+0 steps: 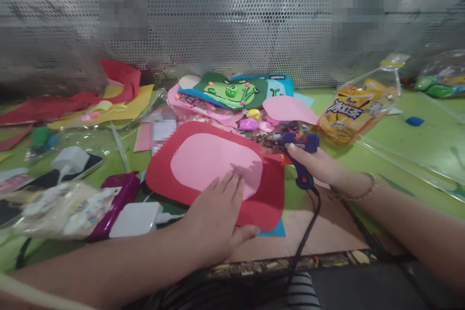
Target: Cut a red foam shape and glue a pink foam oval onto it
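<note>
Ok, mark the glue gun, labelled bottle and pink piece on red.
Glue gun (305,141): head view, on its body.
Labelled bottle (352,108): head view, on its label.
Pink piece (210,161): head view, near its middle.

grey perf. metal wall (232,19) w/ pale sheen, behind green tabletop (436,145).

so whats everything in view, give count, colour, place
Glue gun: 1, blue, right of centre
Gun cord: 1, black, below glue gun
Red piece: 1, red, centre
Pink piece: 1, pink, on red piece
Craft picture: 1, mostly green, rear centre
Clay lumps: several, mixed, behind red piece
Bottle: 1, clear and yellow, right
Pink oval: 1, pink, beside bottle
Blue lump: 1, blue, far right
Red sheets: several, red, left rear
White adapters: 2, white, left
Packet: 1, purple and white, left
Table: 1, green, underneath
Perforated panel: 1, grey, rear
Left hand: 1, bare, on pink piece
Right hand: 1, bare, holding glue gun
</note>
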Available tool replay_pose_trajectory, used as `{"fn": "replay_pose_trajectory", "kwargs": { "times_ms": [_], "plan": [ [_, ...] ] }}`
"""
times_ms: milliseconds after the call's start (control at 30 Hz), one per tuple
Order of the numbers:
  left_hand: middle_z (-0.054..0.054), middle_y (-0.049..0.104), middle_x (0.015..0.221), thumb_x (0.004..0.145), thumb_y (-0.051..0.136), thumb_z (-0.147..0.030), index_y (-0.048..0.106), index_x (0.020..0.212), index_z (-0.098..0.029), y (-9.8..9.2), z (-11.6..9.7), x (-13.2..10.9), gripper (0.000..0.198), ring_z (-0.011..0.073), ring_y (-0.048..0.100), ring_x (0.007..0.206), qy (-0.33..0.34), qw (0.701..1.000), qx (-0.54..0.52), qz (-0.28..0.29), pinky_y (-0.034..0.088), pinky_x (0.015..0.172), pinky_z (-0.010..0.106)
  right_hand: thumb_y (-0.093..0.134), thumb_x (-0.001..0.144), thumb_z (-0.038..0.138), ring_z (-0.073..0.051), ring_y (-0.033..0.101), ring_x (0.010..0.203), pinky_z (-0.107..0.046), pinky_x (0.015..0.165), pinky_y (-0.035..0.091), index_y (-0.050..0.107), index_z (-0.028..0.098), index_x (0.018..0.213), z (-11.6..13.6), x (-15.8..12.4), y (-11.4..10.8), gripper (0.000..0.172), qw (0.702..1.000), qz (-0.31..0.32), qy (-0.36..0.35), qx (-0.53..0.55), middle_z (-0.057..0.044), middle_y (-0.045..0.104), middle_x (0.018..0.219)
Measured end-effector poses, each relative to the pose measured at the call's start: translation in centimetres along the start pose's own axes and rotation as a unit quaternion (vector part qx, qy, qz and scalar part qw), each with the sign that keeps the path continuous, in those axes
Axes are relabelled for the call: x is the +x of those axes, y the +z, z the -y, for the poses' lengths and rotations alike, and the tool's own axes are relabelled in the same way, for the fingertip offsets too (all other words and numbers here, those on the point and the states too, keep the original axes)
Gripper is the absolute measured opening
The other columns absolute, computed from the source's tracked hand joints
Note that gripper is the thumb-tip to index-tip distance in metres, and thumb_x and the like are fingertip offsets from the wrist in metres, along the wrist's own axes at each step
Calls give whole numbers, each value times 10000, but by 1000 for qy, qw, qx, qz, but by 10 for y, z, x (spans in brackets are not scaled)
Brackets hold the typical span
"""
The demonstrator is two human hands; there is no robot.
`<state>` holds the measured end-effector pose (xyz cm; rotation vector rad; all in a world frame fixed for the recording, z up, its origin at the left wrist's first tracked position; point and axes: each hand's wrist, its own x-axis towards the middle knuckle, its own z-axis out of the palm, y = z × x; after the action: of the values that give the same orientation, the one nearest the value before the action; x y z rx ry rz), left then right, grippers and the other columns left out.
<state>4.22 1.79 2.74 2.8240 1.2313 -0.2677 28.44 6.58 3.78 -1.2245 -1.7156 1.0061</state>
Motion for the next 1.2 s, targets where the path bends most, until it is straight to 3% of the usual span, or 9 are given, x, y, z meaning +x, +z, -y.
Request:
{"fn": "replay_pose_trajectory", "kwargs": {
  "times_ms": [200,267,400,467,567,733,900,1067,1200],
  "plan": [
    [238,555,1209,868,373,-556,503,1241,-26,-6,1,1,661,346,519,1109,-31,995,62,-73,364,961,474,444,800,633,-217,643,831,-330,817,493,661,221,759,6,2,1,467,1000,-15,3,-3,-49,708,800],
    [210,596,1129,866,399,-532,522,1223,-57,-4,3,2,607,335,550,1030,-26,993,57,-98,384,925,485,439,815,615,-208,640,799,-318,809,488,644,216,707,5,2,0,461,1000,-12,-3,4,-42,701,780],
    [194,387,1396,895,330,-530,425,1328,-104,4,6,4,615,341,363,1265,-6,993,20,-118,300,1009,486,431,822,609,-197,628,764,-300,782,480,633,213,695,2,4,1,463,1000,6,-19,2,-29,690,753],
    [151,263,1477,915,257,-535,333,1389,-119,7,5,4,635,311,233,1348,9,995,-12,-94,232,1057,481,419,826,612,-194,620,754,-293,759,478,648,215,715,2,5,2,472,1000,11,-20,-22,-28,691,771],
    [117,212,1500,911,212,-573,265,1419,-126,7,2,3,679,280,146,1380,22,997,-51,-55,179,1085,478,405,830,615,-195,609,752,-297,745,475,661,218,746,2,6,3,480,998,11,-21,-53,-32,689,801],
    [139,344,1441,900,299,-543,375,1363,-105,-1,-1,1,641,297,300,1316,27,996,-56,-66,224,1067,471,423,806,640,-204,627,768,-320,768,481,617,203,694,6,7,4,491,998,25,-32,-38,-48,688,756],
    [162,598,1125,902,368,-440,527,1199,-79,-9,-4,2,494,287,537,1008,48,992,-17,-118,392,901,450,491,756,651,-214,644,732,-356,758,503,595,212,674,11,8,5,459,999,28,-14,5,-48,677,703],
    [166,575,1084,897,381,-464,427,1308,-74,-6,-2,5,569,291,526,949,29,994,-4,-101,421,820,455,505,767,623,-206,646,752,-341,786,491,587,207,688,12,6,5,431,1000,23,-7,17,-44,673,717],
    [169,434,1343,896,317,-552,371,1355,-103,4,0,3,645,311,378,1227,33,994,-45,-91,286,1011,484,498,785,600,-205,644,771,-329,789,484,574,192,720,13,4,4,420,999,25,2,23,-56,670,738]
  ]
}}
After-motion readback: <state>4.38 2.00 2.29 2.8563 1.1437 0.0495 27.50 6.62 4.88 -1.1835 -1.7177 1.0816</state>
